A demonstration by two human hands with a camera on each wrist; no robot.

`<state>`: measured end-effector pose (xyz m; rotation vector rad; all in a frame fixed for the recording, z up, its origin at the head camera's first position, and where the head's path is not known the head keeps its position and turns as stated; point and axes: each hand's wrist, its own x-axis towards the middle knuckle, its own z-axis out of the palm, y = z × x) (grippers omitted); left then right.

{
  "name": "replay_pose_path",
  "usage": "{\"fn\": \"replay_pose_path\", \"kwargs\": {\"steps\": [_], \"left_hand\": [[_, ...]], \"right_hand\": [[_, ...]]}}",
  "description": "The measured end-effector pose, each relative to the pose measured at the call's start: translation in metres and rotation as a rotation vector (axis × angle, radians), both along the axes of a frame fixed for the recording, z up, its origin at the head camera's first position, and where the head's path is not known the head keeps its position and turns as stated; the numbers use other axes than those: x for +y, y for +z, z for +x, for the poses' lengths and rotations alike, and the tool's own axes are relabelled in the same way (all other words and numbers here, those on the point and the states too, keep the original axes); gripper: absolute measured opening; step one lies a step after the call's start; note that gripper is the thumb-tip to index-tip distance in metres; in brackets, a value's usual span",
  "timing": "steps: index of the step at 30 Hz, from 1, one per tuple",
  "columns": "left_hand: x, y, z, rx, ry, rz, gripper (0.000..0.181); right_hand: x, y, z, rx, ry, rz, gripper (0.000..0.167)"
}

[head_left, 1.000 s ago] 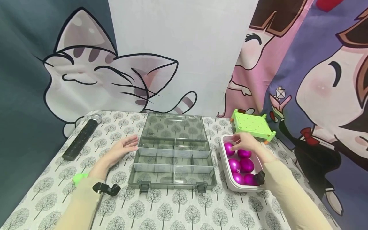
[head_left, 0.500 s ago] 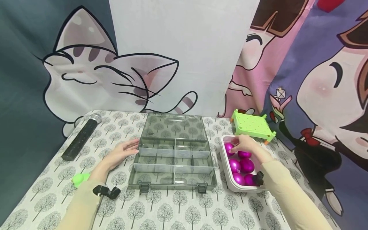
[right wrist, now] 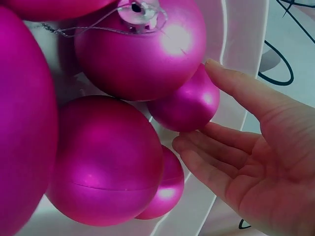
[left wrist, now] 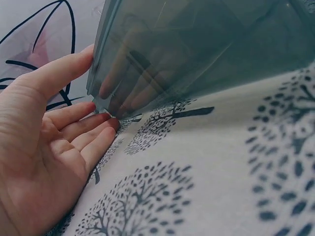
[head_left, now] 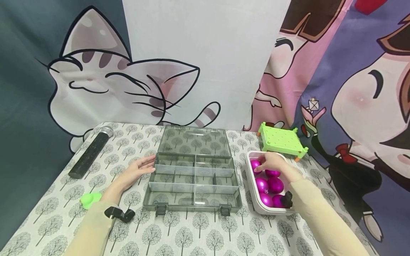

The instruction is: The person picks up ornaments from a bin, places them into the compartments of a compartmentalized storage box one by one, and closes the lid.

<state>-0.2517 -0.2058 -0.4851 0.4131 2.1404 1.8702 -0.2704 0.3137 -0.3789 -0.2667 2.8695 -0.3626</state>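
Note:
A transparent grey compartment box lies with its lid raised at the back. My left hand touches its left side, and in the left wrist view the hand's fingers are extended against the box's corner. In a white bin are several magenta balls. My right hand reaches into the bin's back end. In the right wrist view the right hand has its thumb and fingers around a small magenta ball near the bin's wall.
A black microphone lies at the back left, and a green toy duck sits beside the left forearm. Behind the bin stands a small green toy bed. A patterned cloth covers the table, with printed curtains behind.
My left hand has come up against the box's left side. My right hand has moved slightly lower in the bin, and its fingers have drawn in toward the ball.

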Motion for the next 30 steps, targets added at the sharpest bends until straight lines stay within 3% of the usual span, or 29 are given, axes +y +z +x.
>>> {"fn": "replay_pose_path", "kwargs": {"steps": [7, 13, 20, 30], "left_hand": [[-0.001, -0.001, 0.001, -0.013, 0.011, 0.019, 0.068], [-0.002, -0.003, -0.001, -0.018, 0.009, 0.028, 0.068], [-0.002, -0.006, -0.002, -0.012, 0.011, 0.028, 0.068], [-0.002, -0.008, -0.003, -0.010, 0.017, 0.015, 0.068]], "right_hand": [[-0.001, -0.005, -0.001, 0.006, 0.000, -0.009, 0.047], [-0.002, -0.006, -0.003, -0.046, 0.034, -0.057, 0.053], [-0.004, -0.009, -0.007, -0.101, 0.089, -0.105, 0.046], [-0.006, -0.010, -0.008, -0.127, 0.111, -0.086, 0.040]]}}
